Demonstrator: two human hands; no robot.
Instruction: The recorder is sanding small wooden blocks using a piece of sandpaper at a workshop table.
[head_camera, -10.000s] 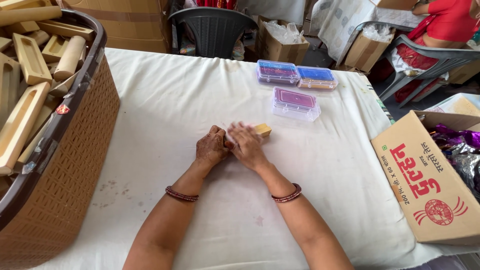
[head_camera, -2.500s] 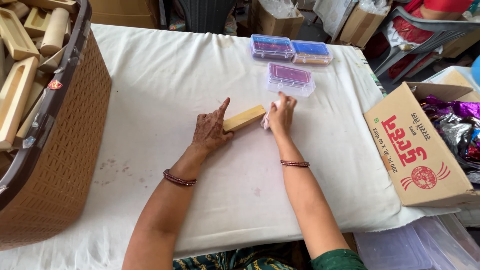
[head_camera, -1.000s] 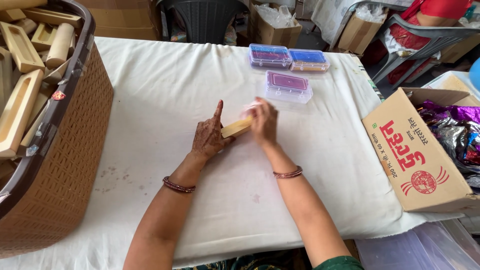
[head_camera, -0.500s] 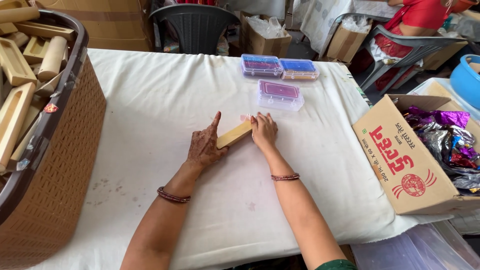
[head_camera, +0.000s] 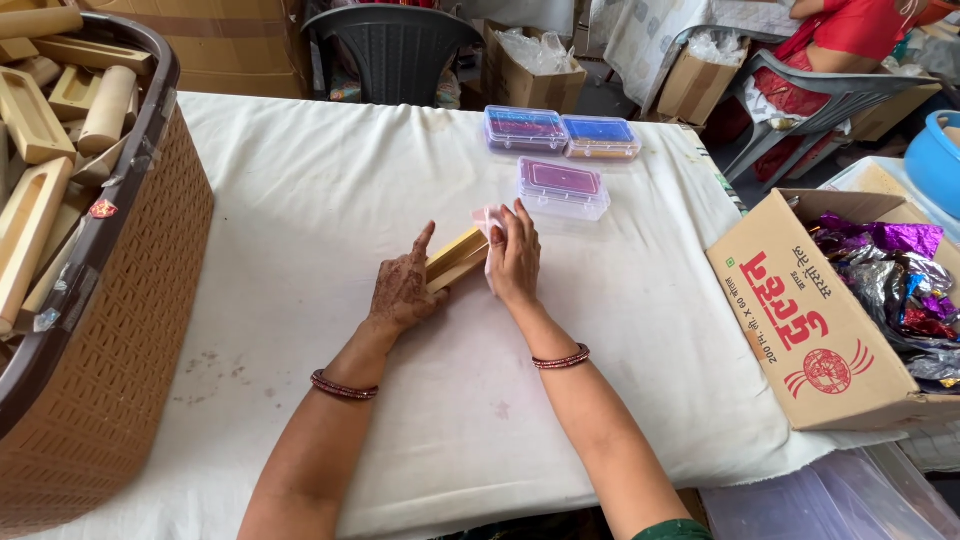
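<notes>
Resting on the white cloth near the middle of the tabletop (head_camera: 300, 200), the left hand (head_camera: 402, 290) presses down on one end of a long wooden block (head_camera: 455, 258), forefinger raised and pointing toward the far edge. The block lies at a slant; its near end is hidden under the left palm, so how the fingers close on it cannot be told. The right hand (head_camera: 515, 255) covers the block's other end, fingers flat and together, with a thin pale pink piece (head_camera: 487, 217) showing at their tips; what that piece is, and whether the hand grips it or only touches it, is hard to make out.

Just beyond the hands, toward the far edge, stand three clear plastic boxes (head_camera: 562, 187), one with purple contents and two behind it, side by side, purple and blue.

Off the left edge, a brown woven basket (head_camera: 120, 330) holds more wooden blocks (head_camera: 40, 150); it is cut off by the frame. At the right edge a cardboard carton (head_camera: 810, 320) holds crumpled shiny foil (head_camera: 890, 260), partly out of view. A person in red (head_camera: 840, 40) sits beyond the far right corner, mostly cut off.
</notes>
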